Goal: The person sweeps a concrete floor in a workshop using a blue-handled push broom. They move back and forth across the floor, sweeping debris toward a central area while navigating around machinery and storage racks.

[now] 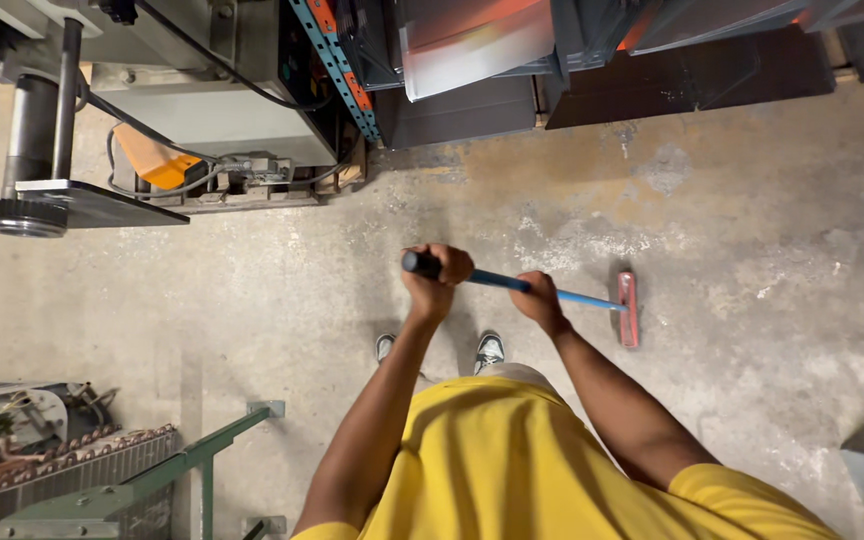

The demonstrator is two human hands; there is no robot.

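I look straight down at a broom with a blue handle point(492, 279) and a red head point(629, 309) resting on the concrete floor point(732, 230) to my right. My left hand point(434, 275) is closed around the black grip at the top end of the handle. My right hand point(539, 300) grips the handle lower down, closer to the red head. Below the hands I see my yellow shirt point(512, 460) and both shoes point(489, 350).
A machine with cables and an orange part point(157, 160) stands at the upper left. Dark metal sheets and a blue-orange rack point(342, 70) line the top. A green metal frame point(192, 460) and a coil unit point(52, 465) sit at lower left.
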